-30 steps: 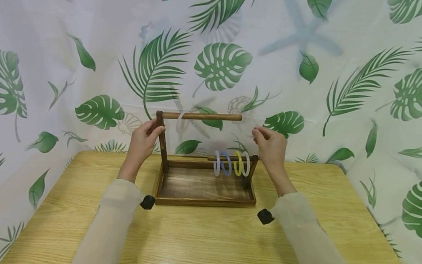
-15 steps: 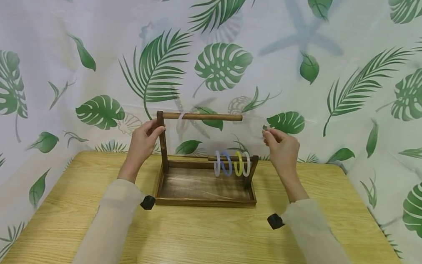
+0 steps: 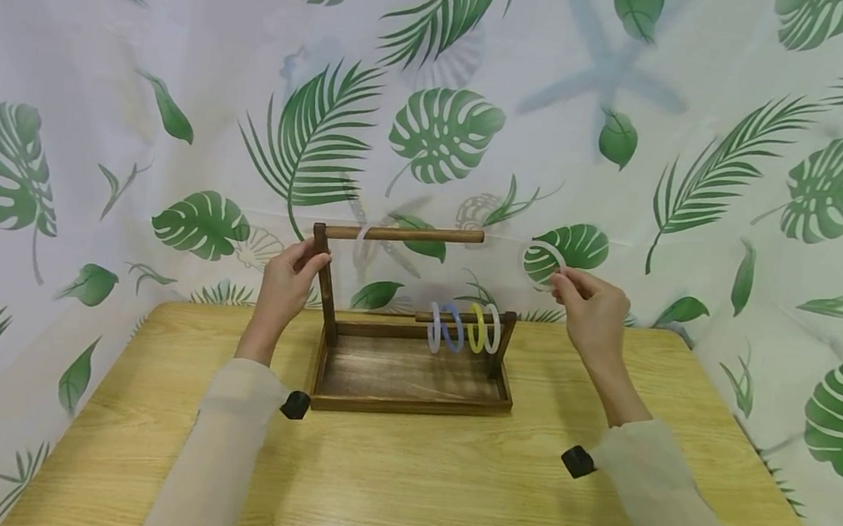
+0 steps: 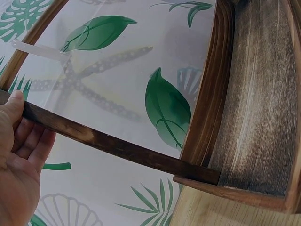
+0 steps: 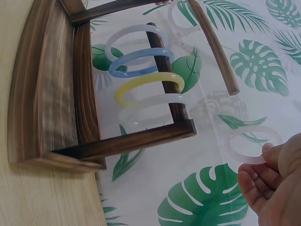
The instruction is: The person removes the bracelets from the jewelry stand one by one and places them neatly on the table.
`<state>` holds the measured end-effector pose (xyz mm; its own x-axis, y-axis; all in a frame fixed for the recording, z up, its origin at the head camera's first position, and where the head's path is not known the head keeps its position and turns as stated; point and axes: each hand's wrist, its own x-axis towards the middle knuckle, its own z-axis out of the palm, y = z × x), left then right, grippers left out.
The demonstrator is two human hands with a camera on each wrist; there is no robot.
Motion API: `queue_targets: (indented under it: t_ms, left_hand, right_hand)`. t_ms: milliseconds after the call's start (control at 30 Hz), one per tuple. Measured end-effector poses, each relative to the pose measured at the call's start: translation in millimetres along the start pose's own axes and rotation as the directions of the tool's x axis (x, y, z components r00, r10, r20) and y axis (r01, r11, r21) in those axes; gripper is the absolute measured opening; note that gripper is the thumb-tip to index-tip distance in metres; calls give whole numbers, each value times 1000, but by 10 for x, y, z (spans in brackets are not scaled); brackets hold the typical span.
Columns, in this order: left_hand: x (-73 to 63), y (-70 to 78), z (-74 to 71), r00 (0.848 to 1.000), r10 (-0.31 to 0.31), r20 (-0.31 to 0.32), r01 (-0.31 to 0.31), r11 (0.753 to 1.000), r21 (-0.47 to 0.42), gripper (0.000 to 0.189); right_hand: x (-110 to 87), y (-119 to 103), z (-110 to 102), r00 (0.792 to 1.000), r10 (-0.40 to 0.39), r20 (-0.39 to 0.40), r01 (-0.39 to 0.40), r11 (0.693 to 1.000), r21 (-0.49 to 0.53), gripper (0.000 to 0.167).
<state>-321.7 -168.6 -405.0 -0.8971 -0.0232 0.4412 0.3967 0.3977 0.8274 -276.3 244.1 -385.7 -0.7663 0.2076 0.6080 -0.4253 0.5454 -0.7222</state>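
My left hand (image 3: 282, 284) grips the tall post (image 4: 99, 140) of a dark wooden rack, thumb on one side and fingers behind it. From that post the upper rod (image 3: 424, 234) reaches right, carrying one pale translucent bangle (image 4: 40, 50) near the post. My right hand (image 3: 597, 316) pinches another pale, faintly pink bangle (image 5: 242, 157) between thumb and fingers. It is held in the air, right of the upper rod's free end. Several bangles hang on the lower rod: a lilac one (image 3: 433, 331), a blue one (image 5: 127, 74), a yellow one (image 5: 121, 96) and a whitish one (image 3: 495, 332).
The rack's shallow tray (image 3: 409, 406) stands on a light wooden table (image 3: 403, 479). A shorter post (image 5: 136, 137) holds the lower rod at the right. Behind is a white cloth (image 3: 441, 39) with green leaf prints. Black devices sit at both wrists.
My right hand has moved right and slightly down, away from the upper rod's end, and the bangle it pinches now shows as a full ring. My left hand stays on the post.
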Motion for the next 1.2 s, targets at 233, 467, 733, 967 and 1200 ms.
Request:
queue_targets:
  t_ms: [233, 467, 733, 967, 1200]
  left_hand:
    - [-10, 13, 1, 1000, 8, -4, -9, 1000, -18, 39]
    - [-14, 1, 4, 1000, -3, 7, 3, 1000, -18, 41]
    - [-7, 4, 4, 1000, -1, 1, 1, 1000, -17, 40]
    - [-7, -4, 15, 1000, -2, -5, 2, 1000, -19, 41]
    - [1, -20, 14, 1000, -14, -1, 14, 1000, 9, 44]
  right_hand:
    - [-68, -11, -134, 1000, -5, 4, 5, 1000, -2, 18]
    - [-144, -48, -238, 1000, 7, 24, -6, 1000, -6, 20]
    - [-239, -50, -332, 998, -7, 55, 8, 1000, -20, 20]
    - [-358, -67, -383, 996, -16, 92, 20, 999, -45, 20]
    - [-491, -64, -399, 990, -31, 141, 40, 998, -55, 18]
